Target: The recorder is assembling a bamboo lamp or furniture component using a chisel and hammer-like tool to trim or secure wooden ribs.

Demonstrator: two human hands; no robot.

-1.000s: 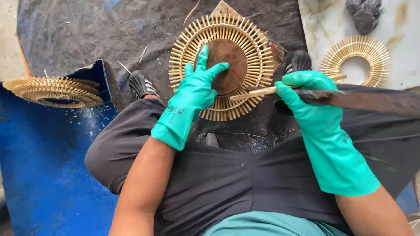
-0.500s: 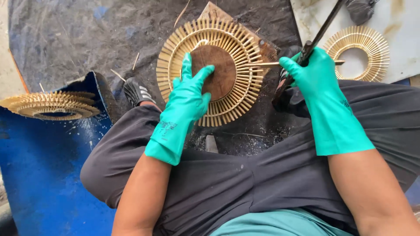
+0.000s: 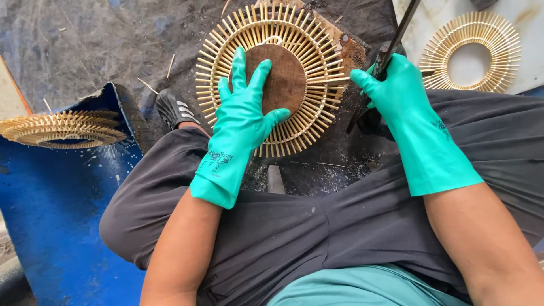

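Left hand [image 3: 245, 107], fingers spread, presses flat on the round stick wheel [image 3: 276, 76]; right hand [image 3: 396, 93] grips a long dark blade [image 3: 400, 31], angled up and rightward.

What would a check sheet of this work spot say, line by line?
Surface: dark, dusty sheet on the ground.
Job's things: round sunburst ring of pale sticks with a brown wooden disc on its middle; long dark blade.
Clutter: loose stick bits; pale dust.
Hands: left hand, green-gloved, presses flat on the disc; right hand, green-gloved, grips the blade.
Cables: nothing seen.
Surroundings: stack of stick rings on a blue sheet; another ring on a pale board; black shoe.
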